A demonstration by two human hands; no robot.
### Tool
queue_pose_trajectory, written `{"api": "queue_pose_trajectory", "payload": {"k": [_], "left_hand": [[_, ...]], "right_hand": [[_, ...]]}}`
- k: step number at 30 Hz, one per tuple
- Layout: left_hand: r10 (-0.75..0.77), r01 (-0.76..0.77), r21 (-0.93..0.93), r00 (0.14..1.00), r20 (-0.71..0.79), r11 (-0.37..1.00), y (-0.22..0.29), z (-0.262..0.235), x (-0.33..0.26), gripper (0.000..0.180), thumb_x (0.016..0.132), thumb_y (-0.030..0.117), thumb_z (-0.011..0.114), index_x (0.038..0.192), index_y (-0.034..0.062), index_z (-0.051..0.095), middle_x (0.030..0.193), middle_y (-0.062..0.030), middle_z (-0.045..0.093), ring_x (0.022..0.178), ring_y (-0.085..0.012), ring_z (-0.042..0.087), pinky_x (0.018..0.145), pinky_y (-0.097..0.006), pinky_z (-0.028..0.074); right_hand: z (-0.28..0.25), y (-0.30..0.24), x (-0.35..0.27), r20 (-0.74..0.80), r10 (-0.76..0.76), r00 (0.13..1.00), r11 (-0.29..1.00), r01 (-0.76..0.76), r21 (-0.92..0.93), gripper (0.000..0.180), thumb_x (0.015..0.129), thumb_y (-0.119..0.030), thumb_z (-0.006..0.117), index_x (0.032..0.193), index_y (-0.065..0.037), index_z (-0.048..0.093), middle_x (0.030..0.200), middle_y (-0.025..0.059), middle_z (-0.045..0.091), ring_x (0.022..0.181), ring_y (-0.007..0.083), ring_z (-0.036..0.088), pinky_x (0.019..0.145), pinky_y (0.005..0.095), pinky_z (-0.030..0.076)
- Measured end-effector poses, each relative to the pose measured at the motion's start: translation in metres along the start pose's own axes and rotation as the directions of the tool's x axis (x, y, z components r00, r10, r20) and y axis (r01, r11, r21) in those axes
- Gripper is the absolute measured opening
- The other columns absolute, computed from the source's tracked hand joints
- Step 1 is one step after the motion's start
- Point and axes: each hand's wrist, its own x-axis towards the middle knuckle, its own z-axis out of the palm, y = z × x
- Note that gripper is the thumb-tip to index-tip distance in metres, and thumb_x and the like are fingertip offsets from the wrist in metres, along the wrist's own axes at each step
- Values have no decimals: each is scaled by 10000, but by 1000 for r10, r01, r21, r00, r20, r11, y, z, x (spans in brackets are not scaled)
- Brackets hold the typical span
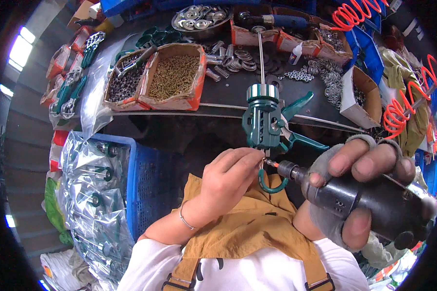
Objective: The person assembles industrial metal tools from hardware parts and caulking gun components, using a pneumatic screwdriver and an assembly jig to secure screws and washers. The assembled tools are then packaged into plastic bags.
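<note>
A dark green caulking gun (264,121) with a silver collar lies across the bench's near edge, its long metal rod (262,58) pointing away from me. Its trigger handle (303,138) sticks out to the right, and a green hook (272,186) curves at the near end. My left hand (230,177) pinches the rod's near end just above the hook; the fingers hide part of it. In a grey fingerless glove, my right hand (344,167) grips a black power screwdriver (374,201). The screwdriver's bit (272,163) points left and reaches the spot beside my left fingertips.
Boxes of small dark parts (126,82) and brassy screws (175,72) stand at the bench's left. Springs (221,72) and rings (330,80) lie loose behind the gun. A blue crate (150,184) with bagged guns is at left. Red coiled hoses (398,114) hang right.
</note>
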Motion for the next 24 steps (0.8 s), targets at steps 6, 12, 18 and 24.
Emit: {"api": "queue_pose_trajectory", "payload": {"k": [6, 12, 18, 24], "left_hand": [[114, -115, 46, 993, 14, 992, -2, 1, -1, 258, 718, -65, 652, 966, -10, 611, 867, -137, 623, 749, -284, 621, 660, -338, 515], [-22, 24, -144, 1000, 16, 989, 1, 2, -1, 210, 764, -65, 631, 959, 3, 597, 844, -123, 616, 725, -268, 606, 640, -325, 503], [-147, 156, -269, 988, 54, 950, 2, 6, -2, 171, 790, -65, 622, 941, 15, 613, 845, -102, 624, 716, -212, 611, 621, -289, 495], [-191, 218, -318, 975, 113, 923, 0, 5, -9, 187, 812, -38, 620, 986, 23, 599, 922, -119, 641, 802, -271, 639, 694, -312, 517]], "right_hand": [[-3, -7, -1, 8, 20, 1000, 1000, -20, -1, 642, 807, -191, 669, 1315, -15, 318, 1048, 136, 452, 895, 255, 512, 617, 310, 556], [-2, -13, -5, 21, 47, 999, 999, -47, 17, 625, 808, -183, 660, 1309, -17, 327, 1052, 139, 457, 893, 258, 511, 631, 319, 544], [0, -13, -3, -26, -37, 999, 999, 37, -12, 615, 808, -193, 654, 1305, -19, 337, 1048, 139, 460, 874, 252, 501, 629, 321, 542], [0, -12, -4, 29, 23, 999, 1000, -23, 15, 628, 801, -210, 661, 1307, -24, 340, 1033, 135, 456, 872, 251, 498, 615, 318, 546]]}}
